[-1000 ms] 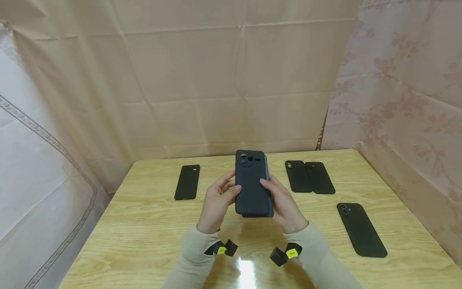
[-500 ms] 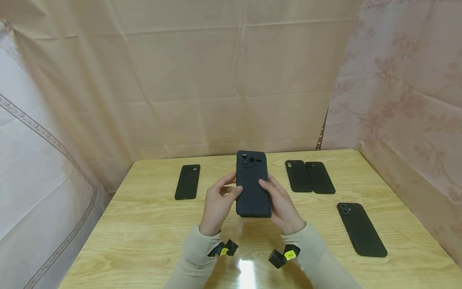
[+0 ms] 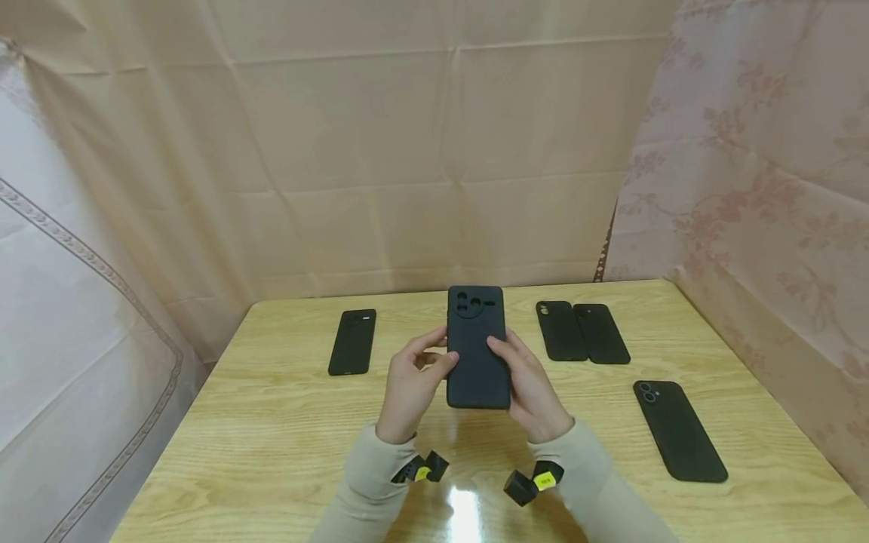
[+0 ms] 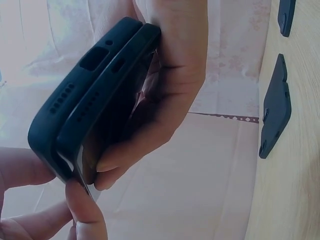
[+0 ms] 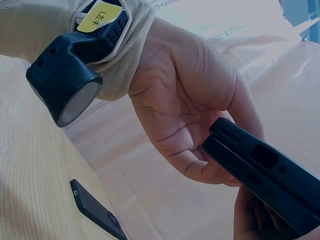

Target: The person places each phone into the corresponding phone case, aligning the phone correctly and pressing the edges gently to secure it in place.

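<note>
Both hands hold a black phone case (image 3: 478, 354) with a phone (image 4: 107, 95) layered against its inner side, raised over the table. In the head view only the case's back shows, with its round camera cutouts at the top. Seen from the left wrist, case and phone lie nearly parallel with a narrow gap between them. My left hand (image 3: 413, 385) pinches their left edge, thumb on the case. My right hand (image 3: 532, 386) grips the right side, thumb on the case's back and fingers curled under the phone.
A dark phone (image 3: 352, 343) lies at the table's (image 3: 258, 430) back left. At the back right a phone case (image 3: 563, 332) lies beside another flat black phone or case (image 3: 602, 334). Nearer, on the right, is a black phone with two lenses (image 3: 681, 432). Curtains (image 3: 353, 151) hang around the table.
The phone stuck out to the right from behind the case; it has slid left until the case hides it in the head view. Both hands have barely moved.
</note>
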`<action>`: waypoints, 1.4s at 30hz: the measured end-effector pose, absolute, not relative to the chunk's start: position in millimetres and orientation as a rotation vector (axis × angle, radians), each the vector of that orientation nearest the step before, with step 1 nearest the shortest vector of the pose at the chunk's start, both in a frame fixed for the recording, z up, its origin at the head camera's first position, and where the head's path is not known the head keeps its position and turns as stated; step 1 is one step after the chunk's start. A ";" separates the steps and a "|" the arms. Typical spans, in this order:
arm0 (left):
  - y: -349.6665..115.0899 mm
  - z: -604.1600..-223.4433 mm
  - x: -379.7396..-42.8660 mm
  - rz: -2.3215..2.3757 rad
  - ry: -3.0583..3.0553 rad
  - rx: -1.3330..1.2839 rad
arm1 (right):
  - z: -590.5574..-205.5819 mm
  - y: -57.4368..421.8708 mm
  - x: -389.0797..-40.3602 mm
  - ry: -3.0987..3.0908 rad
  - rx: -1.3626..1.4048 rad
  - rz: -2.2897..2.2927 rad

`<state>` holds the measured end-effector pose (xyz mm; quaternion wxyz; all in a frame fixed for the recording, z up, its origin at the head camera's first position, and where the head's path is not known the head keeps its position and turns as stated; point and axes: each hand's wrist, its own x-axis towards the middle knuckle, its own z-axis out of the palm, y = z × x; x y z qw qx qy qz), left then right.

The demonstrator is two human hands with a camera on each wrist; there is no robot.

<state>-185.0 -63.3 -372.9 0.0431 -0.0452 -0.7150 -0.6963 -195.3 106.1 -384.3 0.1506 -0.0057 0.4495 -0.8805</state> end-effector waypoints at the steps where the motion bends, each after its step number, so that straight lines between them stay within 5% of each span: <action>1: -63.3 -372.8 -184.9 -2.123 -2.192 -0.140 | -384.2 106.2 -195.1 1.290 -0.015 -2.528; 26: -87.4 -360.7 -211.7 -2.108 -2.326 -0.312 | -382.8 102.1 -188.1 1.277 -0.100 -2.483; 42: -91.0 -344.6 -239.3 -2.267 -2.311 -0.120 | -382.5 98.5 -183.2 1.257 -0.158 -2.431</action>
